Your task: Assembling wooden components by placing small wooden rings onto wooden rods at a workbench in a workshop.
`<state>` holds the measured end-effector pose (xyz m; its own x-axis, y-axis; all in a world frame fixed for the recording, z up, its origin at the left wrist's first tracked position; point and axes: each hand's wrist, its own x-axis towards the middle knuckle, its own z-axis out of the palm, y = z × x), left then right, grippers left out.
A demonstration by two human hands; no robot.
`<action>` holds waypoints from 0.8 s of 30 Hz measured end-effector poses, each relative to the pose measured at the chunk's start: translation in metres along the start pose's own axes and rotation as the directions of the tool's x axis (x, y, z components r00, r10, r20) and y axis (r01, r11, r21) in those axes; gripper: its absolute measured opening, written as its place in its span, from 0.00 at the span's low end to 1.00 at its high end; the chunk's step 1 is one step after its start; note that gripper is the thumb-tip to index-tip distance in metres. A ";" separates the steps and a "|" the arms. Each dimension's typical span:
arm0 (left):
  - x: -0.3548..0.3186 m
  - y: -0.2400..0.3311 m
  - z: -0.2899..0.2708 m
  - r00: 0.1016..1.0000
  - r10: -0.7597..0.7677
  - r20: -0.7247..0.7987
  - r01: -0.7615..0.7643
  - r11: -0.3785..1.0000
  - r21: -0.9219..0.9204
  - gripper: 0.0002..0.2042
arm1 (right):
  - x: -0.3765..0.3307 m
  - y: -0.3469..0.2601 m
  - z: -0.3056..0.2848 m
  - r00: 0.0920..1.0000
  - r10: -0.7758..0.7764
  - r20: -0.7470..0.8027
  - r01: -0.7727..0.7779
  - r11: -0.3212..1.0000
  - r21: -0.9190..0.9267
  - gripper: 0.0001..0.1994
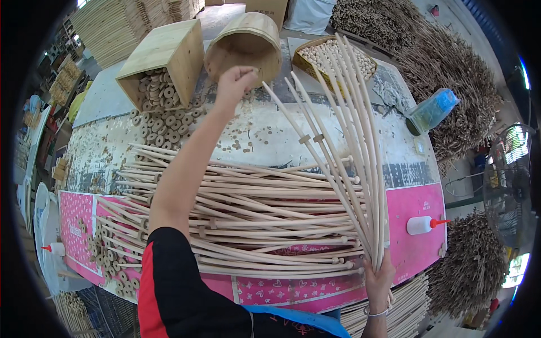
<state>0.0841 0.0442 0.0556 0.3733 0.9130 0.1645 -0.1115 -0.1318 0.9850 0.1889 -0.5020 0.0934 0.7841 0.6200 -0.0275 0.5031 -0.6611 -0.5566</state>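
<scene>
Many rods (pixel 270 225) across lettered pink sheet (pixel 403 222)

Viewed from my remote station: smooth, matt bare wood in the sticks (pixel 375 197) and rings (pixel 159 90) — grain showing on the box (pixel 163 48) and tub (pixel 248 50). I see smooth plastic in the white bottle (pixel 418 225), a slick-looking printed pink sheet (pixel 403 205), a scuffed tabletop (pixel 253 127), a matt cloth sleeve (pixel 176 265) — and rough, woody-looking bundles (pixel 459 107).
</scene>
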 end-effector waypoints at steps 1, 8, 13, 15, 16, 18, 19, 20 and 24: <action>-0.003 0.018 -0.006 1.000 0.007 -0.006 -0.007 1.000 0.004 0.12 | 0.000 -0.001 0.002 0.999 -0.040 -0.008 0.040 0.999 -0.030 0.20; -0.009 0.055 -0.032 0.966 -0.026 0.256 -0.044 0.963 0.265 0.13 | -0.021 -0.008 0.000 0.989 -0.143 -0.023 0.141 0.986 -0.085 0.20; -0.018 0.059 -0.045 0.971 -0.089 0.221 -0.007 0.917 0.399 0.12 | -0.034 -0.011 -0.004 0.979 -0.201 -0.023 0.198 0.977 -0.080 0.19; -0.026 0.066 -0.049 0.979 -0.073 0.189 -0.013 0.907 0.420 0.13 | -0.037 -0.010 -0.005 0.977 -0.212 -0.030 0.209 0.975 -0.078 0.19; -0.031 0.072 -0.051 0.981 -0.092 0.171 0.014 0.911 0.412 0.13 | -0.038 -0.011 -0.006 0.975 -0.220 -0.034 0.217 0.973 -0.077 0.19; -0.038 0.075 -0.056 0.983 -0.109 0.150 0.039 0.914 0.405 0.13 | -0.044 -0.018 -0.008 0.976 -0.217 -0.025 0.214 0.973 -0.087 0.19; -0.039 0.071 -0.060 0.988 -0.095 0.126 0.035 0.912 0.409 0.13 | -0.046 -0.022 -0.009 0.977 -0.211 -0.015 0.209 0.973 -0.099 0.19; -0.040 0.069 -0.063 0.992 -0.081 0.102 0.032 0.910 0.413 0.13 | -0.047 -0.023 -0.008 0.977 -0.215 -0.014 0.213 0.972 -0.096 0.19; -0.044 0.067 -0.074 0.995 -0.070 0.066 0.044 0.941 0.336 0.13 | -0.052 -0.022 -0.006 0.963 -0.269 -0.033 0.267 0.962 -0.058 0.17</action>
<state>-0.0079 0.0234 0.1106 0.4398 0.8927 0.0984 0.2209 -0.2138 0.9516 0.1394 -0.5221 0.1117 0.6316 0.7605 0.1509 0.7143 -0.4951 -0.4947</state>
